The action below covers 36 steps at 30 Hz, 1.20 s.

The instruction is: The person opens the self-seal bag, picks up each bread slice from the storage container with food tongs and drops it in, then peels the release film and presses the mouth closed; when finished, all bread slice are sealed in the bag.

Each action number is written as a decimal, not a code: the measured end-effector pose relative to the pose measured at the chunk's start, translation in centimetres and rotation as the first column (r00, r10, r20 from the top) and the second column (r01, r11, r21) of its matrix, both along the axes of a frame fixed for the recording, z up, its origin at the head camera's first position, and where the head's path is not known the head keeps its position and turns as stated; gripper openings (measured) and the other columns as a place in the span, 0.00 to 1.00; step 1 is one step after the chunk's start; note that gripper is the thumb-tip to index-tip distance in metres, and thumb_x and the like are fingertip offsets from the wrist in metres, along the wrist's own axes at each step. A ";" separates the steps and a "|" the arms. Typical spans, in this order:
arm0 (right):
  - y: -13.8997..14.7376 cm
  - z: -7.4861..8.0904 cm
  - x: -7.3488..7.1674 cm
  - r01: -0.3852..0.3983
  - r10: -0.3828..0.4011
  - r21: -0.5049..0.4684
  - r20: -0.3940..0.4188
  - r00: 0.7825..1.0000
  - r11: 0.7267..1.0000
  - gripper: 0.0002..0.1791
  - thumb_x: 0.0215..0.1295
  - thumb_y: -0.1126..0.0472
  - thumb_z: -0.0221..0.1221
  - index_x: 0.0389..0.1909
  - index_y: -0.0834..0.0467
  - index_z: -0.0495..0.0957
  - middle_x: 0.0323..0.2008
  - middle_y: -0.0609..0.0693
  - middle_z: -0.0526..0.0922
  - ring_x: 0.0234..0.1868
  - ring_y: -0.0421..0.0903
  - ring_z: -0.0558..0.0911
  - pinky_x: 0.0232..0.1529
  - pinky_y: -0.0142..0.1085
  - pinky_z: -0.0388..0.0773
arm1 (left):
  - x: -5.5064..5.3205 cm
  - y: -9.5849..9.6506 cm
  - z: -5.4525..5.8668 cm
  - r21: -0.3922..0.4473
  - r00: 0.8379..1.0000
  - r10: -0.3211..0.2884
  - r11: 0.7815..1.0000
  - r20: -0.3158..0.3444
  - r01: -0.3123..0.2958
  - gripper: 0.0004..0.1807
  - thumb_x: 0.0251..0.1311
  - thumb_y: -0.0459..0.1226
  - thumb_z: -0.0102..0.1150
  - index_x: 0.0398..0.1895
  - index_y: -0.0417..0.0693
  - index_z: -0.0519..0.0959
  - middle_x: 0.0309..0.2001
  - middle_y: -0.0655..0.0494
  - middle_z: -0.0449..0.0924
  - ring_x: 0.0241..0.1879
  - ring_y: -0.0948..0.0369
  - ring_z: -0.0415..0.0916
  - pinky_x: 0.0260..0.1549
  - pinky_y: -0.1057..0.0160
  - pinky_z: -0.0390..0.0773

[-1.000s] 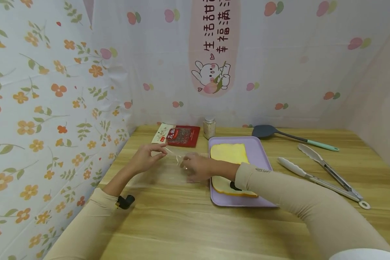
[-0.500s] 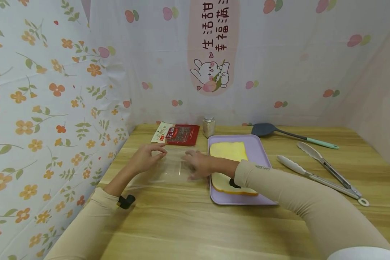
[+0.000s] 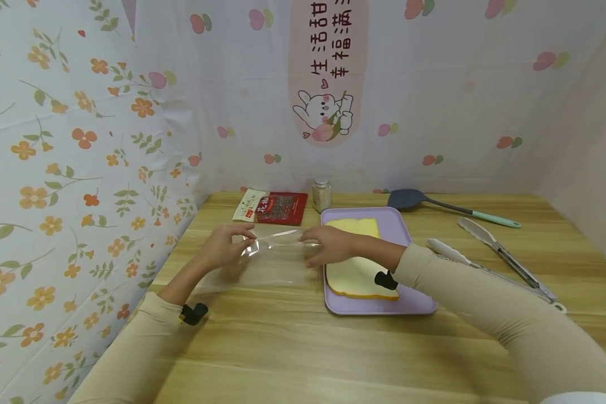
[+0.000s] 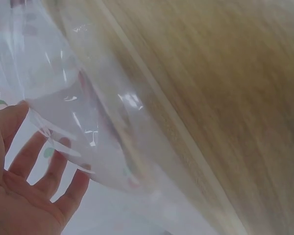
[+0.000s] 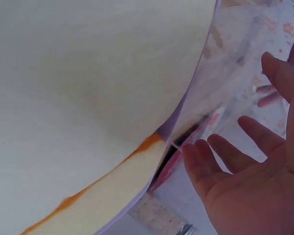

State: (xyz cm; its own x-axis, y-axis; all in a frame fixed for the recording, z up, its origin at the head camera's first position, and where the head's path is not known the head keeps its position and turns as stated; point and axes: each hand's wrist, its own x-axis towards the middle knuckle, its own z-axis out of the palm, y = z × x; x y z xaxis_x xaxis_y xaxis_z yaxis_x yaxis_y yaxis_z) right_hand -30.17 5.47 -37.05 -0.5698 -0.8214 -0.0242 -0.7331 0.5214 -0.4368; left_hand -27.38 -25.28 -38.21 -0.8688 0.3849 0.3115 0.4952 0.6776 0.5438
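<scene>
A clear plastic bag (image 3: 270, 269) lies stretched between both hands over the left part of the table. My left hand (image 3: 224, 247) pinches its edge; in the left wrist view the thumb is at the film's rim and the other fingers are spread behind it. At the bag's right end is my right hand (image 3: 333, 246), its thumb and fingers apart. The right wrist view shows those fingers (image 5: 235, 152) loosely extended beside the tray. Under the right hand and forearm, a purple tray (image 3: 343, 307) carries two bread slices, a near one (image 3: 353, 283) and a far one (image 3: 358, 226).
A red spice packet (image 3: 293, 209) and a small glass jar (image 3: 322, 196) stand at the back. On the right lie a dark spatula (image 3: 406, 199) with a mint handle and metal tongs (image 3: 507, 258). Floral cloth (image 3: 81, 196) walls the left side.
The bag has gone from a bunched, thin strand between the hands to a wider spread sheet. My right hand has moved a little right; the left hand stays nearly in place.
</scene>
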 end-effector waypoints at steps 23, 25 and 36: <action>12.6 0.6 4.7 0.348 -0.346 -0.189 0.048 0.937 0.918 0.45 0.56 0.43 0.70 0.69 0.62 0.67 0.68 0.60 0.69 0.62 0.66 0.73 0.56 0.59 0.72 | 0.1 0.4 -0.3 0.038 0.998 -0.008 0.999 0.063 0.006 0.06 0.63 0.30 0.63 0.39 0.35 0.86 0.58 0.38 0.78 0.61 0.41 0.73 0.55 0.42 0.74; 13.9 0.8 5.1 0.374 -0.374 -0.194 0.035 0.927 0.907 0.45 0.56 0.43 0.70 0.70 0.62 0.66 0.69 0.61 0.68 0.62 0.66 0.73 0.55 0.59 0.73 | 0.0 0.4 -0.4 0.035 0.998 -0.012 0.999 0.059 0.010 0.06 0.63 0.29 0.63 0.40 0.35 0.85 0.58 0.38 0.78 0.60 0.42 0.74 0.56 0.42 0.73; 19.7 1.1 7.3 0.537 -0.558 -0.258 -0.006 0.830 0.803 0.45 0.57 0.46 0.71 0.70 0.63 0.65 0.65 0.67 0.71 0.59 0.69 0.74 0.51 0.65 0.72 | -0.2 -0.1 -0.4 0.013 0.999 -0.036 0.999 0.028 0.036 0.05 0.64 0.27 0.61 0.39 0.35 0.85 0.57 0.37 0.79 0.59 0.41 0.75 0.50 0.43 0.76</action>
